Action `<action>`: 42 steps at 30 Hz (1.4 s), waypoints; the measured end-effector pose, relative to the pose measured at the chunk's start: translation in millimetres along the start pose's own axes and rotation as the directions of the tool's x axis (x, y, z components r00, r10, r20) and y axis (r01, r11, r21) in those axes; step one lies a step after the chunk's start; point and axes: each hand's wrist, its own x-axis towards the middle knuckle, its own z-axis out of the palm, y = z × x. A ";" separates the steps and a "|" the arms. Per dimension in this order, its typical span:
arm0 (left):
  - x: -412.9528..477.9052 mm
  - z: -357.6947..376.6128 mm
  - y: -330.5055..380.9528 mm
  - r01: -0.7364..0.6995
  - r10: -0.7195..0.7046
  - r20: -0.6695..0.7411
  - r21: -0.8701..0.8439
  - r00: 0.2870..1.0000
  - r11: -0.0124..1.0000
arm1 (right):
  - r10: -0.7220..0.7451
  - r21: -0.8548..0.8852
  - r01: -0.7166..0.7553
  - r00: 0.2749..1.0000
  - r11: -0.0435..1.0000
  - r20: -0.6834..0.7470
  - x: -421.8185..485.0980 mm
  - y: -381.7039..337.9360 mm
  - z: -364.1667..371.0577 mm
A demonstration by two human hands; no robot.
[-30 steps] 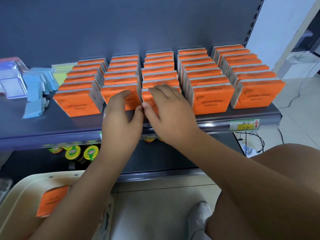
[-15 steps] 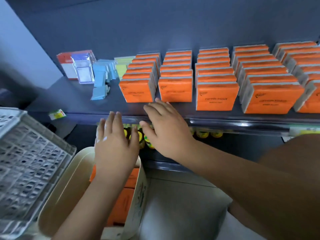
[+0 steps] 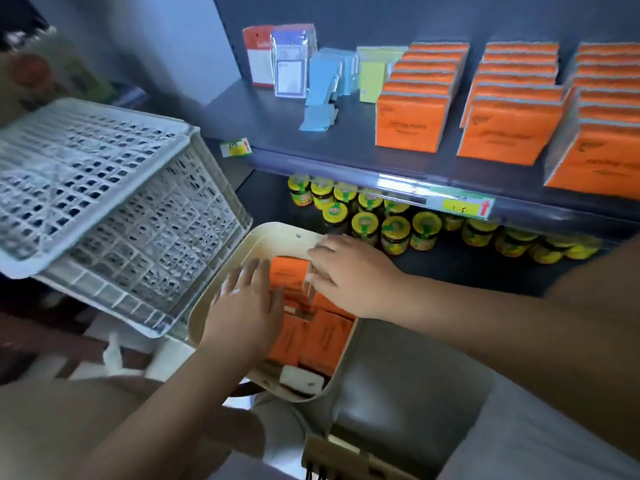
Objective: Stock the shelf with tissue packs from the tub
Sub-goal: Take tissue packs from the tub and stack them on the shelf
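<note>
Below, flat left hand, boxy orange packs, cream tub

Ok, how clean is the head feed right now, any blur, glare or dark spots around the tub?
Head view: motion blur smears the left hand and the print on the shelved tissue packs; a glare streak lies along the shelf rail, which the wide lens skews; the lower left corner is dim and soft; the tub rim reads clearly, the right hand less so.
</note>
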 end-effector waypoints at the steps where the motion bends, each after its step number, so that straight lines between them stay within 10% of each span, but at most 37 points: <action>1: 0.6 3.4 -6.4 0.053 -0.050 0.070 -0.046 0.996 0.998 | 0.014 0.007 -0.014 0.999 1.000 0.052 4.5 -4.0 6.6; 15: 78.9 54.7 -62.0 0.501 -0.320 0.490 -0.298 0.811 0.813 | 0.217 0.013 -0.250 0.867 0.968 0.449 55.0 5.4 99.1; 21: 123.6 93.1 -62.9 0.710 -0.376 0.611 -0.512 0.696 0.484 | 0.360 -0.074 -0.386 0.752 0.920 0.552 66.7 25.4 115.5; 25: 144.5 110.5 -52.5 0.791 -0.339 0.716 -0.541 0.611 0.284 | 0.418 -0.134 -0.402 0.797 0.906 0.437 81.2 40.1 129.7; 30: 155.5 132.8 -53.1 0.834 -0.364 0.756 -0.537 0.544 0.128 | 0.486 -0.057 -0.541 0.698 0.839 0.527 90.2 54.2 153.0; 35: 165.5 139.8 -51.4 0.833 -0.386 0.792 -0.544 0.473 -0.096 | 0.444 0.049 -0.536 0.745 0.843 0.498 91.5 64.7 169.3; 42: 174.1 153.8 -42.9 0.817 -0.428 0.768 -0.567 0.476 -0.109 | 0.372 0.158 -0.507 0.779 0.847 0.504 97.8 66.4 169.6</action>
